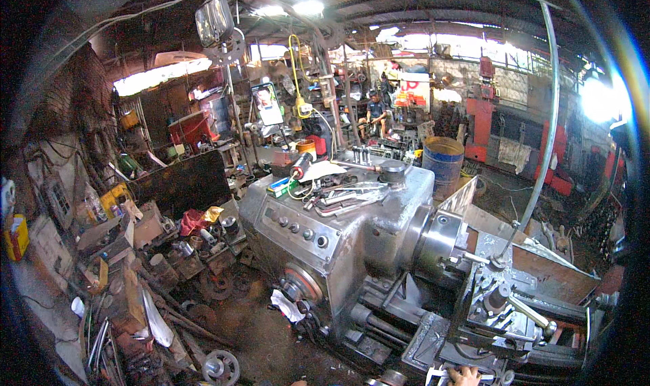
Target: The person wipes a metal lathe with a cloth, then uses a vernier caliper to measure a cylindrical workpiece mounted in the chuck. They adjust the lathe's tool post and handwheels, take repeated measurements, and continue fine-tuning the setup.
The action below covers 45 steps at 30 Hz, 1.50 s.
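Note:
At the lower edge, my right hand [464,377] shows only in part, its fingers curled over a silver caliper [437,374]. The caliper's jaws point left, just in front of the lathe carriage [425,338]. A small skin-coloured patch at the bottom edge, left of centre, looks like a tip of my left hand [298,383]; its fingers are hidden. Above the right hand stands the tool post [497,296] with its long clamping handle [529,313]. To its left, the lathe chuck [437,244] grips a short metal piece [467,256].
Hex keys [338,208], a green box [281,187] and a red-and-black bottle-shaped item [302,166] lie on the headstock [399,213]. Scrap and a handwheel [221,368] crowd the left floor. Behind stand a rusty blue drum [443,166] and a red press frame [479,129]. A person [376,112] sits far back.

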{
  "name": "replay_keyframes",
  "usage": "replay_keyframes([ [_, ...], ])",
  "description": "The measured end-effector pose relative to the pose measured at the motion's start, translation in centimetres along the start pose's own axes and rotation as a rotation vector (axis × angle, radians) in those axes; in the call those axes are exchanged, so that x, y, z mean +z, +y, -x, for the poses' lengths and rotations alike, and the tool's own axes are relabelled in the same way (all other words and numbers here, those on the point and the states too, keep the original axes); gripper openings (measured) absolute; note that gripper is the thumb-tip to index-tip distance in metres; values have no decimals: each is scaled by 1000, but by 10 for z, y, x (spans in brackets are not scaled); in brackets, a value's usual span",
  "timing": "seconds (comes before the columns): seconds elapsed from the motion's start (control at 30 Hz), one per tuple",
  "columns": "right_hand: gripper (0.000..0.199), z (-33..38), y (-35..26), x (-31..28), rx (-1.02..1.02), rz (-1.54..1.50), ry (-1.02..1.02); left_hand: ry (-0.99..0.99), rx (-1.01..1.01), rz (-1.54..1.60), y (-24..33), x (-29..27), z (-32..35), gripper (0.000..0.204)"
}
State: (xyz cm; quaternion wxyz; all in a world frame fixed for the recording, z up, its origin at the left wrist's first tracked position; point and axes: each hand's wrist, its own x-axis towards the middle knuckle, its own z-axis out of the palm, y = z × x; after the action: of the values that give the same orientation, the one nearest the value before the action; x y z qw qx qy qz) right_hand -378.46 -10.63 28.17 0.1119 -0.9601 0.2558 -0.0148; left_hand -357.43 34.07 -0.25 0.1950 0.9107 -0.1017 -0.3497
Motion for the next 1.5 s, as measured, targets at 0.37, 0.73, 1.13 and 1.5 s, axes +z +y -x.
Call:
replay_keyframes([
  [0.37,19,58,121,37,511,-484,942,-181,-233,-170,13,16,26,60],
  [0.73,57,68,312,192,937,-294,368,-135,-159,-118,39,7,39,63],
  [1.13,63,26,318,212,1139,-270,186,106,-172,63,19,0,121,41],
  [1.5,48,24,307,193,943,-619,330,-79,-338,-114,7,7,111,61],
])
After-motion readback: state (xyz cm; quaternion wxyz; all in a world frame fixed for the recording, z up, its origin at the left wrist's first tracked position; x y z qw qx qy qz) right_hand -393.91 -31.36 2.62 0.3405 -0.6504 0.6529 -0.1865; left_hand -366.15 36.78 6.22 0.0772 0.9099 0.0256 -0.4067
